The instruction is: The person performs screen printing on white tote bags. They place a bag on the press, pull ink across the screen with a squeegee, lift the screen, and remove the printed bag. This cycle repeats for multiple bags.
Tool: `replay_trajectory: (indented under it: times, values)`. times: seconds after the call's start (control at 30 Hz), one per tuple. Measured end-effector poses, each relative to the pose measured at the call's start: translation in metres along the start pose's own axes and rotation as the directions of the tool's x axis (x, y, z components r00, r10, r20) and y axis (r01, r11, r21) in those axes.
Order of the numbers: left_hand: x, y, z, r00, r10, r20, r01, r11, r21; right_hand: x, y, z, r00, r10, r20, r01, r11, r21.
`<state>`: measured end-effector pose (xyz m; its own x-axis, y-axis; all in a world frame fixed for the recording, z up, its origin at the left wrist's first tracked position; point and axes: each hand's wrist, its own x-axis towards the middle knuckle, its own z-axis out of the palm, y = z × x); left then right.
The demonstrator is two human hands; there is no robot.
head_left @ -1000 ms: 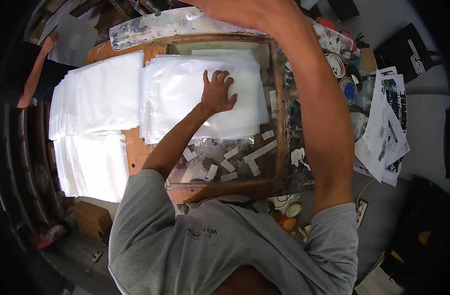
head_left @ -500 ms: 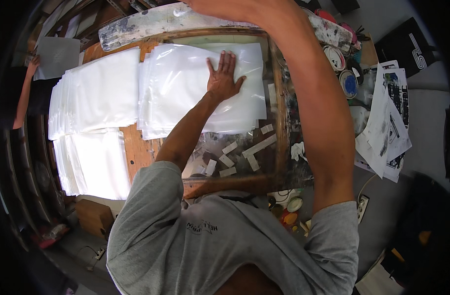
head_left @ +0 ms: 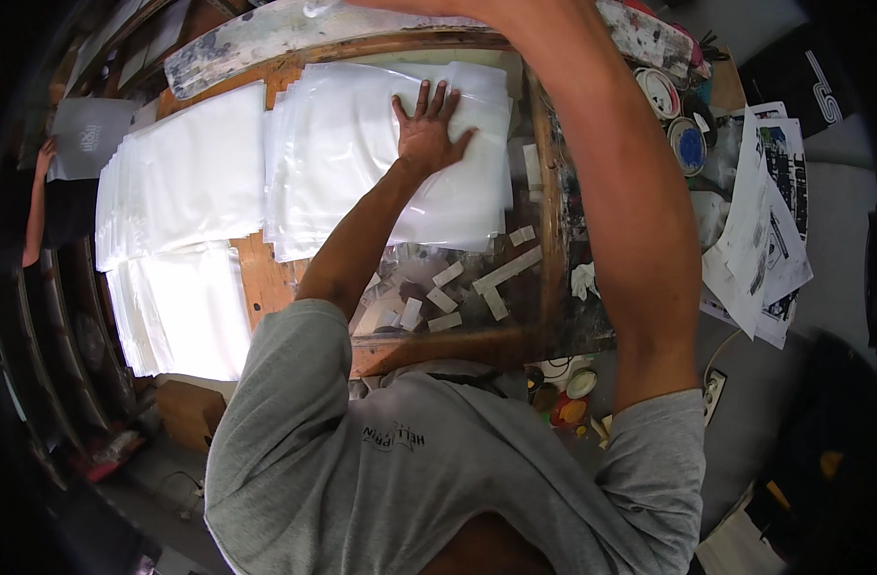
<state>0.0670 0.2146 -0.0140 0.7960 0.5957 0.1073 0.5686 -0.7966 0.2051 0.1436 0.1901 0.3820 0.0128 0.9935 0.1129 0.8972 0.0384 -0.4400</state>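
My left hand (head_left: 430, 131) lies open on a stack of clear plastic bags or sheets (head_left: 338, 153), its fingers spread over the right half of the top one. My right forearm (head_left: 615, 144) reaches up across the right side. It runs along a long paint-stained white board or frame bar (head_left: 256, 53) at the far side. My right hand itself is past the upper edge of the picture, so its fingers and anything in them are hidden. Beneath the stack lies a wood-edged glassy surface (head_left: 400, 347) with several short tape pieces (head_left: 444, 300) on it.
Two more stacks of plastic sheets, a far one (head_left: 194, 163) and a nearer one (head_left: 189, 311), lie to the left. Paint tins (head_left: 686, 146) and loose printed papers (head_left: 759, 230) are at the right. Far left, another person's hand (head_left: 45, 155) holds a translucent sheet (head_left: 89, 139).
My left hand has shifted slightly left on the bags, its fingers still spread. My right forearm has moved a little farther up. The other person's sheet has turned slightly and moved left.
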Motion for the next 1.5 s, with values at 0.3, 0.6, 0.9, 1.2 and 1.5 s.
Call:
replay_trajectory:
  times: [0.3,0.6,0.9,1.2,1.5]
  values:
    - [-0.004,0.004,-0.009,0.955,-0.09,-0.283,0.108,0.993,0.049,0.003,0.005,0.012,0.997,-0.036,-0.072,0.029,0.996,-0.088]
    - [-0.156,0.04,-0.027,0.979,0.202,0.013,-0.2,0.976,-0.082,-0.001,-0.013,0.011,0.989,0.092,-0.116,-0.104,0.99,-0.1]
    - [-0.146,0.059,-0.02,0.994,0.078,-0.081,-0.096,0.961,-0.258,-0.007,-0.018,0.018,0.983,0.15,-0.104,-0.166,0.972,-0.169]
    - [-0.172,0.083,-0.018,0.985,-0.112,-0.133,0.069,0.955,-0.289,0.0,0.003,0.031,0.989,0.129,-0.071,-0.136,0.986,-0.096]
    - [-0.192,0.093,-0.012,0.986,-0.134,-0.102,0.09,0.932,-0.351,0.001,0.005,0.034,0.988,0.008,-0.156,-0.034,0.986,-0.162]
